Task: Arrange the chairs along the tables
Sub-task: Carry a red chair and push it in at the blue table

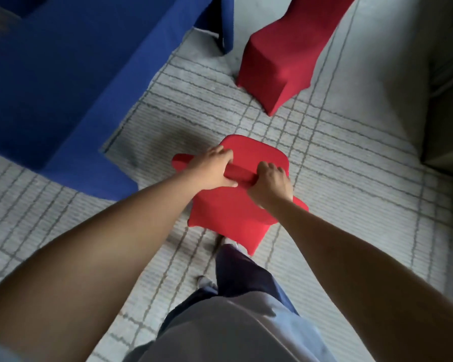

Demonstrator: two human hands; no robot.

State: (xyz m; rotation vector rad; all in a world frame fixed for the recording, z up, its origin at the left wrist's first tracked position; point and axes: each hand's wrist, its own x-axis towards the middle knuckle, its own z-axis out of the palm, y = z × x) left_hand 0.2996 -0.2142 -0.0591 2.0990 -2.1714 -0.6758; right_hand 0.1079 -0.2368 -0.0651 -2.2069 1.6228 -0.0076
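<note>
Below both gripping hands (212, 171) (271, 185), the red chair (228, 212) hides its legs.

A red chair (233, 212) stands near the blue desk (63, 74). Another red chair (280, 58) stands farther off, beside the desk's corner.

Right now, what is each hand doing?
Left hand: closed on the top of the red chair.
Right hand: closed on the same chair top.

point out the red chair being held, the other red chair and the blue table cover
held red chair (228, 215): head view, on the back panel below the hands
other red chair (275, 61): head view, on its covered seat
blue table cover (71, 82): head view, on the draped cloth
</note>
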